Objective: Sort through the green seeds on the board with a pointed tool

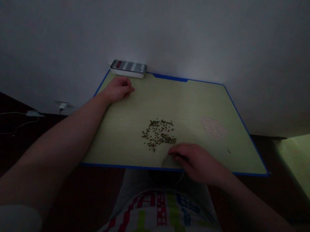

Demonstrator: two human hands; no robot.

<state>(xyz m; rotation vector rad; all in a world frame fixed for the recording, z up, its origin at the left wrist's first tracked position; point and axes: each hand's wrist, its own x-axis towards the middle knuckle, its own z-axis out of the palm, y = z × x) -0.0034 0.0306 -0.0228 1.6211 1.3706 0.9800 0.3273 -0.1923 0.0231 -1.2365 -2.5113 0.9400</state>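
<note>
My left hand point(119, 89) rests on the far left of the pale table point(187, 104), its fingers curled closed with nothing visible in them. Near the front edge, my right hand point(191, 159) is closed on a clear, rounded dish-like piece point(169, 161), which is faint in the dim light. Just beyond it lie scattered small dark green-brown beans point(159, 133), loose in a rough patch. To the right is a flat patch of pale grains point(214, 128), apart from the beans.
A phone point(128, 66) lies on a white box point(127, 73) at the back left, against the wall. The table has a blue rim point(239, 114). A small dark sliver point(229, 151) lies at right. Below the front edge, a dark round container point(165, 178) shows between my legs.
</note>
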